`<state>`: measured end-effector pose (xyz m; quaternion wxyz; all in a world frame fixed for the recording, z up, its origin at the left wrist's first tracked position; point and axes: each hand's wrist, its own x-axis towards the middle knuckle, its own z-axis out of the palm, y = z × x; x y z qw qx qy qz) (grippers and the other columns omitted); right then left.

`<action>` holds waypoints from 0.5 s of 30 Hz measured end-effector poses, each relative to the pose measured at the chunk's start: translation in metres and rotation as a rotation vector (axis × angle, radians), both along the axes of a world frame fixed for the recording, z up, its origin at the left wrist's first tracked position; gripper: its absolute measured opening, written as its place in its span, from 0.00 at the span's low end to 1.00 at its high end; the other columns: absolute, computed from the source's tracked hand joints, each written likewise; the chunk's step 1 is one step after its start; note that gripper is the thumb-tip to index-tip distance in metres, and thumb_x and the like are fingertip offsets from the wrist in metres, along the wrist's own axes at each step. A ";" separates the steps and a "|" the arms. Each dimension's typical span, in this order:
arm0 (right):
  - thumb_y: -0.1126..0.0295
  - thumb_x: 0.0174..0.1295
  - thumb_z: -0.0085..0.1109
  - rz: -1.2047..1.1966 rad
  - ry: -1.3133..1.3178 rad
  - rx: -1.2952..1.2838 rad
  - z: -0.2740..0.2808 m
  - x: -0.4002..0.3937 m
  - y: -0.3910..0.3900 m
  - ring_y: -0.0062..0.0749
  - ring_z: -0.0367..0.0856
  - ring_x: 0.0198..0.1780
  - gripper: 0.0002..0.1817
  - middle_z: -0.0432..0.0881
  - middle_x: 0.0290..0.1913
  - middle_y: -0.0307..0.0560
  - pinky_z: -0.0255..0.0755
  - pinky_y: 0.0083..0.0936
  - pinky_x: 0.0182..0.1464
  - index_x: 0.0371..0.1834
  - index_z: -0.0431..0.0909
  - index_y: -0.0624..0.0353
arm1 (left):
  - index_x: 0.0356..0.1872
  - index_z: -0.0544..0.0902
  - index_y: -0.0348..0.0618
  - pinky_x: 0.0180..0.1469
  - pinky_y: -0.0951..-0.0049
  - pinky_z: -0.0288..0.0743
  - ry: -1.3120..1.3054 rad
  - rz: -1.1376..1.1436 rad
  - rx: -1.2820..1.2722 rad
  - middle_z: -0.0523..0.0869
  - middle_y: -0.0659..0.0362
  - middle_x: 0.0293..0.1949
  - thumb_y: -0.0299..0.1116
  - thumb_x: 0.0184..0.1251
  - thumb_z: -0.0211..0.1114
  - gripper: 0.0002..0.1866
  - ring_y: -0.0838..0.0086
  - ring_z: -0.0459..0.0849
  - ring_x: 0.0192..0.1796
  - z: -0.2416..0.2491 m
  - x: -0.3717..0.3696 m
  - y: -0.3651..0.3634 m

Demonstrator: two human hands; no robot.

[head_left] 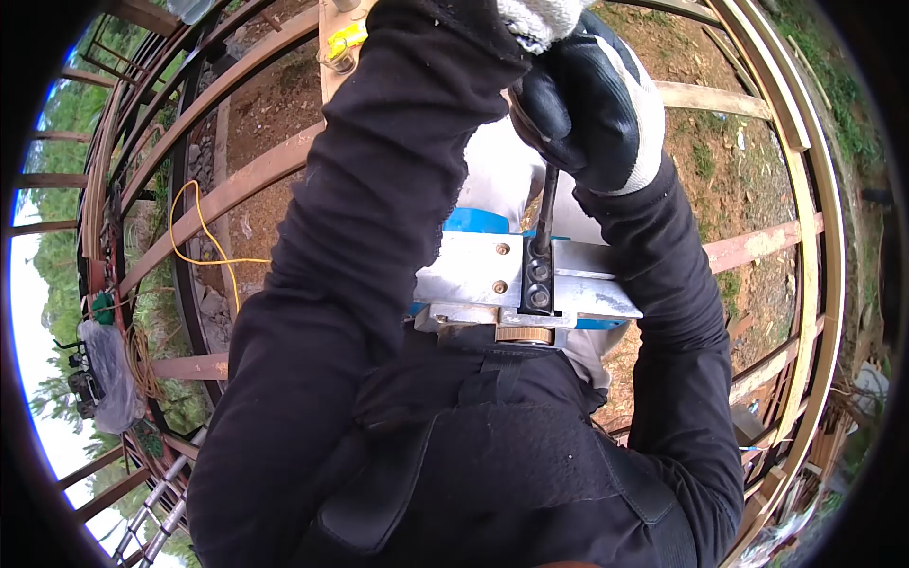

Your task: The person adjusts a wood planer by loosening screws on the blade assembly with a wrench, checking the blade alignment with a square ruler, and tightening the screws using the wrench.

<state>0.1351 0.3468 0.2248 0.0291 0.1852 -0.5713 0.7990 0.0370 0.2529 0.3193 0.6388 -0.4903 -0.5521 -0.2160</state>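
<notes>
A blue electric hand planer [466,268] lies sole-up against my body, its metal sole and a row of bolts on the dark cutter block [541,298] facing me. My right hand [597,114], in a white and black coated glove, is closed around a dark metal wrench [546,210]. The wrench's lower end sits on the topmost bolt of the block. Right beside it at the upper edge is my left hand [544,21], also gloved; its fingers are hidden behind the sleeve and the frame edge.
Wooden beams [251,185] frame the space around me above bare soil [686,57]. A yellow cord [204,222] loops at left. On a board at the top lies a yellow object [347,38]. A plastic-wrapped item [112,374] hangs far left near a metal ladder [156,511].
</notes>
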 end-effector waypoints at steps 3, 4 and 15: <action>0.46 0.80 0.47 0.046 0.038 -0.077 -0.003 0.005 0.004 0.22 0.65 0.13 0.30 0.72 0.17 0.40 0.59 0.19 0.17 0.63 0.70 0.67 | 0.35 0.87 0.40 0.36 0.67 0.84 0.142 0.185 -0.045 0.86 0.57 0.29 0.37 0.64 0.74 0.10 0.65 0.87 0.32 0.001 0.004 0.002; 0.50 0.81 0.45 0.091 0.031 -0.150 -0.004 0.008 0.006 0.22 0.66 0.14 0.27 0.73 0.20 0.41 0.60 0.19 0.19 0.64 0.71 0.67 | 0.34 0.87 0.40 0.35 0.67 0.83 0.147 0.174 -0.039 0.85 0.57 0.29 0.37 0.64 0.74 0.10 0.66 0.87 0.31 -0.001 0.004 0.001; 0.62 0.81 0.44 -0.108 -0.154 -0.258 -0.003 0.016 -0.003 0.20 0.62 0.15 0.19 0.71 0.19 0.42 0.59 0.20 0.19 0.63 0.72 0.66 | 0.31 0.88 0.40 0.30 0.71 0.79 -0.750 -0.259 -0.155 0.84 0.59 0.22 0.39 0.65 0.74 0.12 0.72 0.84 0.25 0.017 0.015 0.004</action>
